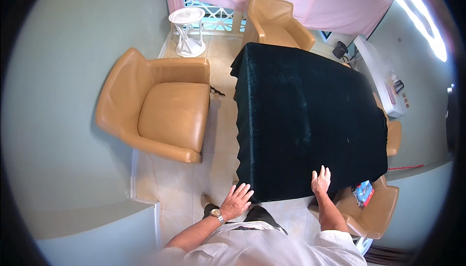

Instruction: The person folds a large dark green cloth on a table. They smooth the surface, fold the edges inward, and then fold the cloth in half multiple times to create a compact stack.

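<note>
In front of me stands a table draped with a dark green, velvety tablecloth (320,115) whose wavy hem hangs down on the left. My left hand (236,201), with a watch (216,213) on its wrist, is at the near left corner of the cloth. Its fingers are stretched out and nothing shows in them. Farther right, my right hand (321,180) lies palm down over the cloth's near edge, its fingers extended and holding nothing. Pale streaks run across the middle of the cloth.
A tan armchair (177,111) stands left of the table, another armchair (276,21) beyond its far end. A third armchair (378,208) at the near right carries a colourful package (363,193). A round white side table (187,16) and a white wall shelf (381,77) stand farther off.
</note>
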`<state>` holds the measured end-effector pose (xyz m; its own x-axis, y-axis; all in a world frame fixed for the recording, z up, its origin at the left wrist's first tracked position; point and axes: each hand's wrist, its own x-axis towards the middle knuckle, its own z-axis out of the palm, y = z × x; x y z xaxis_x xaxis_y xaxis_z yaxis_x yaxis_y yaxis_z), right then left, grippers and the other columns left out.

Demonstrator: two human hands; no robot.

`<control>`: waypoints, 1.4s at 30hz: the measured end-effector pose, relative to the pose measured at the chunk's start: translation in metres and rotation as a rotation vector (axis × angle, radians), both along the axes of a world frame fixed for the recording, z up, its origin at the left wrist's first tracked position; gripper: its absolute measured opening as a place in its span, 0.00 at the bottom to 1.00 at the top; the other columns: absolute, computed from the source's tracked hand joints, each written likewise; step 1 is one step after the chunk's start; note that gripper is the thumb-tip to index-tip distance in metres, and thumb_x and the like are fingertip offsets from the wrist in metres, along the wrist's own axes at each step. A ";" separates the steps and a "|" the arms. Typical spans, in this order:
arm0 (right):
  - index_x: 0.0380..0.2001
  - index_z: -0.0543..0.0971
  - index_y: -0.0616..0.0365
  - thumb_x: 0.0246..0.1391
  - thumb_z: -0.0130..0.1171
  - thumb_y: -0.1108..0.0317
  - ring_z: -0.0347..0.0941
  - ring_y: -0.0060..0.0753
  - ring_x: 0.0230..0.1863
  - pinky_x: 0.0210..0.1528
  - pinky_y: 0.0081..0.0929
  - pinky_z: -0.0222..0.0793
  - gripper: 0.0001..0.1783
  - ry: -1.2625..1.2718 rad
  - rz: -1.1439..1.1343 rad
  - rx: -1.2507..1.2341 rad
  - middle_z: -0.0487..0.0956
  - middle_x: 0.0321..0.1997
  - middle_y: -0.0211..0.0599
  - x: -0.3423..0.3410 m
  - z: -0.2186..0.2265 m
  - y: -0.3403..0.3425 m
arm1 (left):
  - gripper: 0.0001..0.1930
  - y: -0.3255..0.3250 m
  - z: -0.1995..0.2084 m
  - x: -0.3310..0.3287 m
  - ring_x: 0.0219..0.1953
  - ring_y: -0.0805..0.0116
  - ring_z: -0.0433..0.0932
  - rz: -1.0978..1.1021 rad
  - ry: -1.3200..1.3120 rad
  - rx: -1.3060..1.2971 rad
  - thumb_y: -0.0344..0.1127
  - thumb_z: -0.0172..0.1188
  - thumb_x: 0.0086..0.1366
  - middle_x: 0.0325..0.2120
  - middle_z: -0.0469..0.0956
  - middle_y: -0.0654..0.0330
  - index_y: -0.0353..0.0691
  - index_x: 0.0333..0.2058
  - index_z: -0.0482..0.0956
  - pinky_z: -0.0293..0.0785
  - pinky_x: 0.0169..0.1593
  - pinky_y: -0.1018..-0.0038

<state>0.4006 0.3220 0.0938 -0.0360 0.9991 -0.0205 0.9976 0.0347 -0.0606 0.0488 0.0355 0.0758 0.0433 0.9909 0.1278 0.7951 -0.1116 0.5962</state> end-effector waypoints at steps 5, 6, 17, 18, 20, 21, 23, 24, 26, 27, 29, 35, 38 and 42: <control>0.75 0.65 0.54 0.69 0.59 0.46 0.54 0.63 0.79 0.77 0.58 0.53 0.40 -0.033 -0.044 0.081 0.60 0.79 0.58 -0.027 -0.012 -0.016 | 0.27 -0.003 -0.007 -0.067 0.70 0.45 0.68 0.086 -0.095 -0.043 0.41 0.65 0.70 0.66 0.71 0.46 0.40 0.65 0.73 0.64 0.71 0.43; 0.76 0.64 0.51 0.69 0.59 0.48 0.53 0.63 0.80 0.78 0.60 0.50 0.38 -0.012 -0.063 0.107 0.59 0.80 0.56 -0.027 -0.016 -0.017 | 0.26 -0.002 -0.008 -0.077 0.69 0.46 0.69 0.097 -0.093 -0.055 0.40 0.65 0.70 0.66 0.72 0.46 0.40 0.63 0.75 0.65 0.70 0.44; 0.76 0.63 0.51 0.67 0.60 0.58 0.45 0.59 0.83 0.81 0.61 0.40 0.38 -0.026 -0.140 0.160 0.55 0.82 0.53 -0.051 -0.009 -0.031 | 0.25 0.064 -0.022 -0.136 0.63 0.39 0.74 0.147 -0.174 -0.135 0.37 0.65 0.70 0.62 0.74 0.40 0.35 0.62 0.75 0.70 0.68 0.52; 0.76 0.63 0.52 0.66 0.60 0.58 0.45 0.60 0.83 0.82 0.60 0.40 0.38 0.002 -0.137 0.171 0.55 0.82 0.53 -0.058 -0.003 -0.027 | 0.24 0.078 -0.021 -0.146 0.64 0.38 0.73 0.176 -0.165 -0.129 0.37 0.65 0.71 0.62 0.74 0.40 0.35 0.62 0.74 0.70 0.68 0.52; 0.75 0.65 0.52 0.64 0.63 0.58 0.44 0.61 0.83 0.82 0.61 0.38 0.38 0.065 -0.139 0.147 0.55 0.82 0.53 -0.060 0.002 -0.024 | 0.24 0.097 -0.033 -0.163 0.65 0.37 0.72 0.277 -0.150 -0.130 0.36 0.63 0.71 0.64 0.72 0.38 0.33 0.63 0.74 0.69 0.69 0.51; 0.74 0.66 0.52 0.63 0.64 0.58 0.44 0.62 0.83 0.82 0.61 0.38 0.39 0.040 -0.160 0.143 0.55 0.82 0.53 -0.056 0.001 -0.027 | 0.24 0.126 -0.027 -0.168 0.66 0.37 0.71 0.303 -0.187 -0.161 0.35 0.62 0.71 0.65 0.70 0.37 0.31 0.63 0.73 0.68 0.70 0.52; 0.74 0.67 0.51 0.61 0.67 0.58 0.44 0.63 0.83 0.82 0.63 0.38 0.40 0.046 -0.192 0.132 0.56 0.81 0.53 -0.051 -0.005 -0.030 | 0.25 0.147 -0.021 -0.182 0.67 0.36 0.70 0.268 -0.159 -0.159 0.35 0.61 0.72 0.65 0.69 0.35 0.30 0.64 0.72 0.66 0.72 0.52; 0.73 0.68 0.50 0.59 0.68 0.58 0.45 0.63 0.83 0.81 0.64 0.39 0.40 0.051 -0.195 0.148 0.58 0.80 0.53 -0.051 -0.006 -0.028 | 0.25 0.159 -0.023 -0.190 0.68 0.36 0.69 0.244 -0.106 -0.132 0.34 0.61 0.72 0.65 0.69 0.34 0.30 0.64 0.71 0.65 0.72 0.53; 0.72 0.69 0.49 0.58 0.69 0.57 0.46 0.62 0.82 0.81 0.64 0.40 0.40 0.068 -0.180 0.173 0.58 0.80 0.53 -0.051 -0.006 -0.026 | 0.27 0.189 -0.022 -0.206 0.69 0.35 0.67 0.190 -0.070 -0.097 0.33 0.61 0.71 0.66 0.68 0.33 0.30 0.65 0.69 0.64 0.73 0.52; 0.72 0.70 0.48 0.58 0.69 0.57 0.48 0.62 0.82 0.81 0.64 0.40 0.40 0.077 -0.191 0.174 0.59 0.79 0.52 -0.052 -0.003 -0.024 | 0.28 0.208 -0.015 -0.213 0.70 0.34 0.65 0.156 -0.040 -0.095 0.32 0.61 0.71 0.67 0.66 0.32 0.29 0.67 0.67 0.63 0.73 0.50; 0.71 0.71 0.47 0.57 0.70 0.55 0.49 0.61 0.81 0.81 0.63 0.42 0.39 0.105 -0.217 0.171 0.60 0.79 0.50 -0.054 0.004 -0.023 | 0.29 0.248 -0.007 -0.229 0.71 0.33 0.64 0.085 -0.022 -0.058 0.30 0.61 0.70 0.68 0.64 0.31 0.29 0.67 0.66 0.61 0.74 0.50; 0.69 0.73 0.45 0.58 0.69 0.50 0.50 0.58 0.81 0.81 0.62 0.43 0.37 0.168 -0.274 0.172 0.61 0.78 0.49 -0.062 0.013 -0.014 | 0.29 0.347 0.005 -0.274 0.71 0.33 0.62 -0.080 0.052 -0.014 0.30 0.61 0.70 0.69 0.62 0.31 0.28 0.67 0.66 0.60 0.73 0.47; 0.66 0.76 0.45 0.58 0.68 0.50 0.53 0.58 0.80 0.79 0.60 0.49 0.34 0.173 -0.320 0.172 0.63 0.77 0.49 -0.068 0.013 -0.005 | 0.28 0.382 -0.006 -0.315 0.72 0.33 0.61 -0.096 0.036 -0.076 0.32 0.59 0.72 0.69 0.62 0.31 0.28 0.67 0.65 0.56 0.76 0.50; 0.56 0.83 0.52 0.56 0.70 0.56 0.64 0.59 0.73 0.74 0.53 0.60 0.25 0.195 -0.469 0.265 0.72 0.70 0.51 -0.091 0.022 0.024 | 0.28 0.412 -0.041 -0.382 0.71 0.32 0.61 0.015 -0.009 -0.188 0.33 0.58 0.72 0.68 0.62 0.30 0.27 0.67 0.65 0.56 0.75 0.50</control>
